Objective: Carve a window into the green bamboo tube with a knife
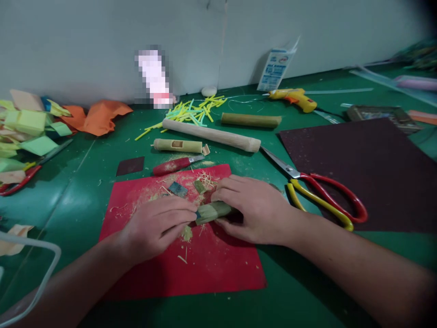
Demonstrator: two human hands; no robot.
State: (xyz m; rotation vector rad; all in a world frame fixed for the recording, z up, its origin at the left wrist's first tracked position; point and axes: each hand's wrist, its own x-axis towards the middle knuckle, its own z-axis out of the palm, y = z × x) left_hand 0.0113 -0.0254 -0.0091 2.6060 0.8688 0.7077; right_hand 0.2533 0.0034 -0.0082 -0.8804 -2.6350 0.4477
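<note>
A short green bamboo piece (pixel 213 211) lies on a red mat (pixel 211 264) strewn with shavings. My right hand (pixel 252 209) is wrapped over the piece and pins it to the mat. My left hand (pixel 160 225) is closed, its fingertips pinched at the piece's left end around something small and dark that I cannot make out. A small dark square scrap (pixel 178 189) lies just beyond my left fingers.
A red-handled knife (pixel 175 165), a notched bamboo tube (pixel 177 146), a wooden rod (pixel 211 135) and another bamboo tube (pixel 251 120) lie behind the mat. Red-and-yellow scissors (pixel 321 193) rest beside dark sandpaper (pixel 368 168). Glue gun (pixel 295 98), coloured sticks (pixel 191 111), paper scraps (pixel 34 132).
</note>
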